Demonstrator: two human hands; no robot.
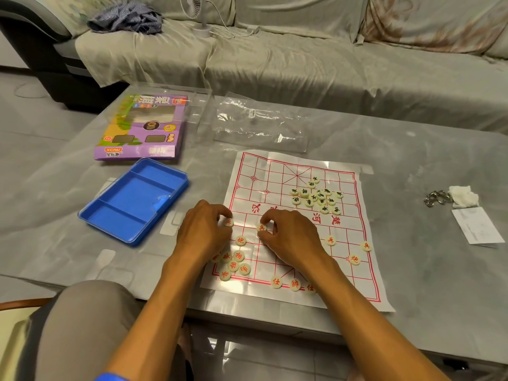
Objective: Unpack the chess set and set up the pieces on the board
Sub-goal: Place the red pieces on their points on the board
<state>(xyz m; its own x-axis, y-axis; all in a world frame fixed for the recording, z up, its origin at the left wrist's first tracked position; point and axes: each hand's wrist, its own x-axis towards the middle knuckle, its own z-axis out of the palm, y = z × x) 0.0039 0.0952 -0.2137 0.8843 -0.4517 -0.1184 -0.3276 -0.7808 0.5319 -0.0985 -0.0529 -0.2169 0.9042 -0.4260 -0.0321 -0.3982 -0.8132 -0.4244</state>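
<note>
A white paper board [280,182] with red grid lines lies on the table. My left hand [202,232] pinches a red-marked round piece [228,222] at the board's left edge. My right hand [291,237] pinches another red-marked piece [261,227] a little to the right, on the same row. A cluster of red pieces [233,264] lies at the near left corner. Several red pieces stand on the near rows, such as one at the bottom middle [294,285]. A heap of black-marked pieces [316,196] sits on the far half.
An empty blue tray [132,202] with a clear lid lies left of the board, a purple box [143,127] behind it. A clear plastic bag [258,122] lies beyond the board. Metal rings [437,198], a tissue [463,196] and a paper slip [474,225] lie at right.
</note>
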